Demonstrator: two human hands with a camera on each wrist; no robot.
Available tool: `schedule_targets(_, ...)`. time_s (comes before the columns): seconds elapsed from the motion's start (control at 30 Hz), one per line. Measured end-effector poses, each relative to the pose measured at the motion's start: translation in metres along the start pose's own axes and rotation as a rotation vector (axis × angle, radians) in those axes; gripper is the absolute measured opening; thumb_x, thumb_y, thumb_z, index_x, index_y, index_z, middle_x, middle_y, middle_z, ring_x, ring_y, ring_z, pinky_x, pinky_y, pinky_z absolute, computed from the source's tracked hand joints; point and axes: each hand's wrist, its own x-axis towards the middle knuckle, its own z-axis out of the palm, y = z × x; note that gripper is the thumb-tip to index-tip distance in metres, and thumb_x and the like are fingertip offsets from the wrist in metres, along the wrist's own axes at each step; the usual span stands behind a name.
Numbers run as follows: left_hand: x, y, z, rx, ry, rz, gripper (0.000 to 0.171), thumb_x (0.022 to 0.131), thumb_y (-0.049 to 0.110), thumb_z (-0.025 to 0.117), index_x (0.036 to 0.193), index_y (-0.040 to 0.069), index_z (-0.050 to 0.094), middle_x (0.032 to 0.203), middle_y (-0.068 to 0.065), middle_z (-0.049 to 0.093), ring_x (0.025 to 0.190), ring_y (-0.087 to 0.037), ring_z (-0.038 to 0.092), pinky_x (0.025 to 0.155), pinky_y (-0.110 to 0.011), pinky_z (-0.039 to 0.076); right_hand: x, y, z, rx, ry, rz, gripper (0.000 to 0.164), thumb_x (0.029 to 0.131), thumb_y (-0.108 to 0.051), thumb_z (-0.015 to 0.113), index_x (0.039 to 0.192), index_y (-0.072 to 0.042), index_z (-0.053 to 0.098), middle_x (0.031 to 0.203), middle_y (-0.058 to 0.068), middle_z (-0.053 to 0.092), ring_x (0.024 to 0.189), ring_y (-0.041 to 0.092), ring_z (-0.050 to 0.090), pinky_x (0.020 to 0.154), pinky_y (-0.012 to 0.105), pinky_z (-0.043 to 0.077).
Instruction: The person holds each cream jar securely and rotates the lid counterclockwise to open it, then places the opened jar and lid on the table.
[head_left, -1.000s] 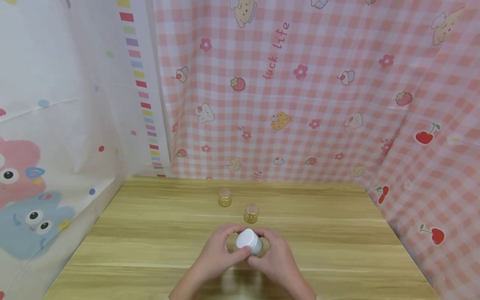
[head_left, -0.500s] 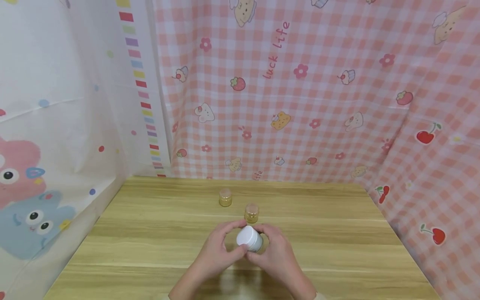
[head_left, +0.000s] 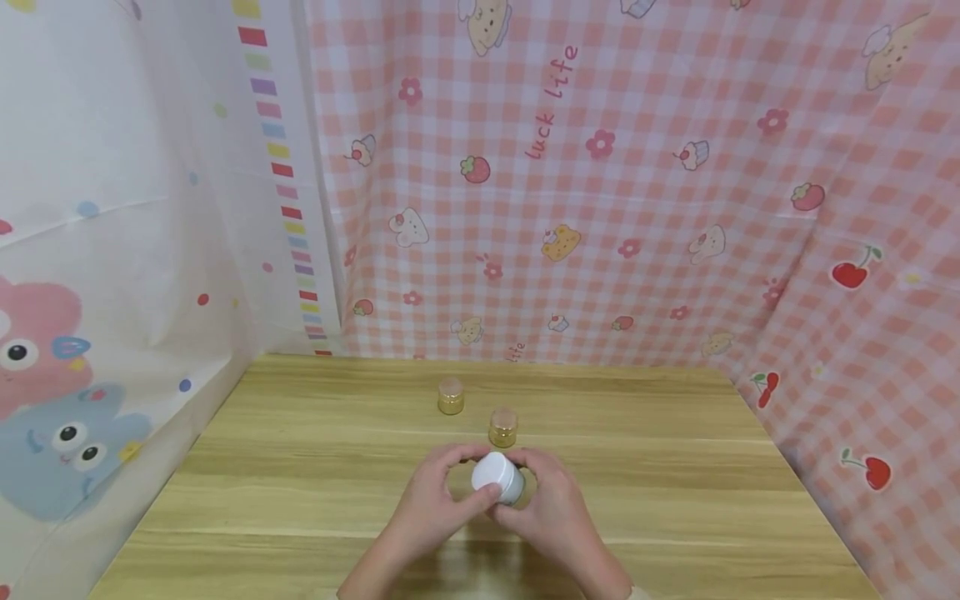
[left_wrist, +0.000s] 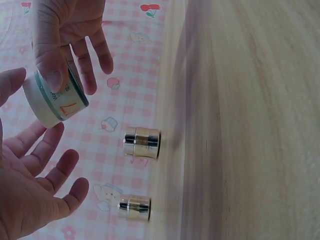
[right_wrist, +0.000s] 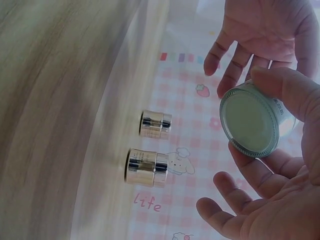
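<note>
A small cosmetic jar with a white lid is held tilted above the table between both hands. My left hand pinches the lid with thumb and fingers. My right hand grips the jar's glass body, whose printed label shows in the left wrist view. The round base faces the right wrist camera. Beyond the hands stand two gold-coloured jars: a nearer one close to the fingertips and a farther one to its left.
The wood-grain table stretches out on either side of the hands. A pink checked cloth hangs behind its back edge. White printed cloth closes the left side, and cherry-patterned cloth the right.
The white-lidded jar has risen very slightly, and the left thumb and fingers have shifted a little on its lid. The two gold jars stay where they were.
</note>
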Motion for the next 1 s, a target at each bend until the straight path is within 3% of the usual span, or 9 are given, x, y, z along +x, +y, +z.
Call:
schedule_targets(0.13, -0.0002, -0.0002, -0.0002, 0.001, -0.006, 0.024, 0.052, 0.091, 0.037, 0.084, 0.136, 0.017, 0.070, 0.135, 0.004, 0.070, 0.134, -0.026, 0.058, 0.113, -0.066, 0.043, 0.0005, 0.0004, -0.0002, 0.000, 0.001, 0.009, 0.051, 0.068, -0.019, 0.100, 0.114, -0.017, 0.077, 0.110, -0.005, 0.077, 0.109, 0.019, 0.071, 0.097, 0.043, 0.057)
schedule_targets(0.4, -0.0013, 0.0008, -0.0010, -0.005, -0.021, 0.039, 0.054, 0.087, 0.027, 0.084, 0.139, 0.028, 0.067, 0.138, 0.008, 0.069, 0.136, -0.025, 0.057, 0.113, -0.066, 0.042, 0.0006, 0.0006, -0.0003, 0.002, 0.002, 0.004, 0.052, 0.066, -0.019, 0.101, 0.112, -0.017, 0.077, 0.108, -0.005, 0.076, 0.109, 0.022, 0.071, 0.097, 0.044, 0.057)
schedule_targets(0.63, -0.0007, 0.0022, -0.0012, 0.002, -0.021, 0.053, 0.055, 0.086, 0.022, 0.083, 0.138, 0.017, 0.069, 0.139, 0.005, 0.071, 0.135, -0.025, 0.058, 0.114, -0.063, 0.042, 0.0005, 0.0010, 0.0010, 0.003, 0.005, 0.003, 0.053, 0.066, -0.018, 0.101, 0.112, -0.019, 0.076, 0.108, -0.006, 0.076, 0.109, 0.018, 0.071, 0.098, 0.044, 0.057)
schedule_targets(0.73, -0.0008, 0.0020, -0.0007, -0.004, -0.015, 0.043, 0.052, 0.087, 0.025, 0.084, 0.137, 0.016, 0.070, 0.136, 0.004, 0.071, 0.133, -0.025, 0.059, 0.113, -0.064, 0.043, 0.0001, 0.0011, 0.0014, 0.006, 0.001, 0.007, 0.053, 0.066, -0.018, 0.101, 0.112, -0.019, 0.076, 0.108, -0.007, 0.075, 0.109, 0.016, 0.070, 0.098, 0.043, 0.057)
schedule_targets(1.0, -0.0010, 0.0001, 0.0011, -0.001, 0.013, 0.005, 0.046, 0.089, 0.037, 0.086, 0.131, 0.027, 0.072, 0.129, 0.008, 0.070, 0.131, -0.023, 0.058, 0.109, -0.067, 0.044, -0.0010, 0.0001, 0.0008, 0.016, -0.007, 0.025, 0.052, 0.066, -0.017, 0.100, 0.112, -0.019, 0.076, 0.107, -0.009, 0.075, 0.108, 0.013, 0.069, 0.098, 0.041, 0.057)
